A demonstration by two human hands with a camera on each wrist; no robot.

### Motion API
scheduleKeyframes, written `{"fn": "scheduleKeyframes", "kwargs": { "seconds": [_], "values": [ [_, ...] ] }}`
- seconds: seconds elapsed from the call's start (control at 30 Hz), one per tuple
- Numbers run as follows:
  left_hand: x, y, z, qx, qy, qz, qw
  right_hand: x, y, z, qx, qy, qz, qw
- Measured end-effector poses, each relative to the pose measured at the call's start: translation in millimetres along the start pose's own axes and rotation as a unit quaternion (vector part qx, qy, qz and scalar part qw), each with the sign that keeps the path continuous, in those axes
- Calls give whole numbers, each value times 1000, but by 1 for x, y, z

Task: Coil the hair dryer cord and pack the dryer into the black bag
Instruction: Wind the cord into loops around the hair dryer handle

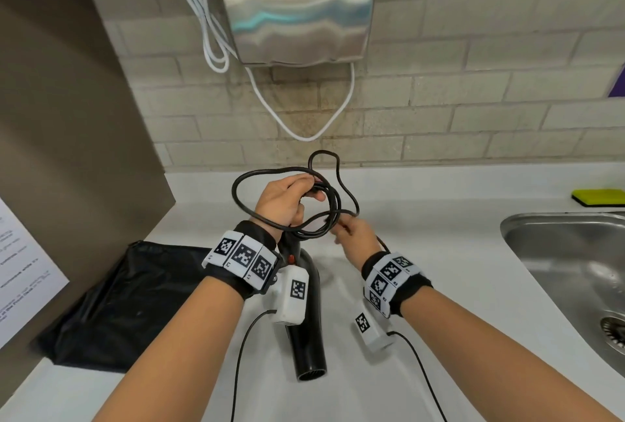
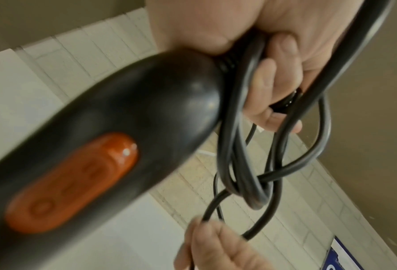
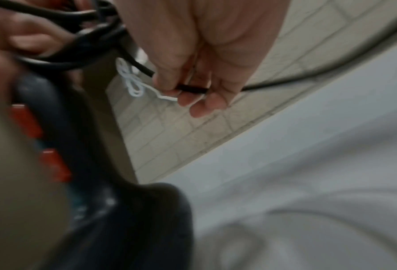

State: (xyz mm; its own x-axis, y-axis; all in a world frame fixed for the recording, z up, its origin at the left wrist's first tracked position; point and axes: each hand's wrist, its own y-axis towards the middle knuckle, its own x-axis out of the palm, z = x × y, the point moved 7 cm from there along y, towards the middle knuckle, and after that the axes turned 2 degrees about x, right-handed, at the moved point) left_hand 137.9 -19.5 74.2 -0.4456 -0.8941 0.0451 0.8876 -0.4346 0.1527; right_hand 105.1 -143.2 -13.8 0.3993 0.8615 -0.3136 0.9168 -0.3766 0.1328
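My left hand [image 1: 297,193] grips several loops of the black cord [image 1: 270,173] above the white counter; in the left wrist view its fingers [image 2: 271,82] curl round the bundled cord [image 2: 243,149]. The black hair dryer [image 1: 309,340] with an orange switch [image 2: 77,182] sits under that wrist, nozzle toward me, its handle end up at the hand. My right hand [image 1: 343,227] pinches a free stretch of cord [image 3: 192,87] just right of the loops. The black bag [image 1: 118,300] lies flat on the counter at the left.
A steel hand dryer [image 1: 297,9] with a white cable [image 1: 304,131] hangs on the tiled wall ahead. A steel sink [image 1: 558,269] is at the right, with a yellow sponge [image 1: 598,196] behind it. A brown panel [image 1: 67,117] bounds the left.
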Motion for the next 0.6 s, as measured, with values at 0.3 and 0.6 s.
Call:
{"fn": "scheduleKeyframes", "kwargs": {
  "seconds": [0.3, 0.6],
  "values": [
    [-1, -2, -1, 6, -54, -20, 998, -53, -4, 76, 306, -177, 81, 932],
    [-15, -7, 0, 19, -54, 3, 998, -67, -4, 68, 284, -165, 50, 943]
  ]
}}
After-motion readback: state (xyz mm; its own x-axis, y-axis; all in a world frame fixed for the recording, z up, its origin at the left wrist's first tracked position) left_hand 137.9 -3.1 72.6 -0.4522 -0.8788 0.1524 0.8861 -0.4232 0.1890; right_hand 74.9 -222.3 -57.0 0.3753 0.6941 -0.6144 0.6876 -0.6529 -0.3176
